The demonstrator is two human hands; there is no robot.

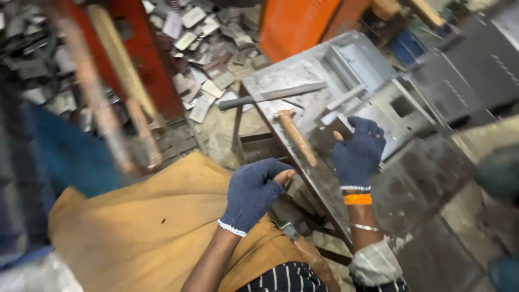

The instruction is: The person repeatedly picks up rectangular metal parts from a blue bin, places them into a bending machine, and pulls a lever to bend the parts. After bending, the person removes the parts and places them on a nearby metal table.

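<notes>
No packages, no labels, no signs and no screens anywhere in this view, folks, just bare metal and wood with nothing printed or wrapped to report.
</notes>
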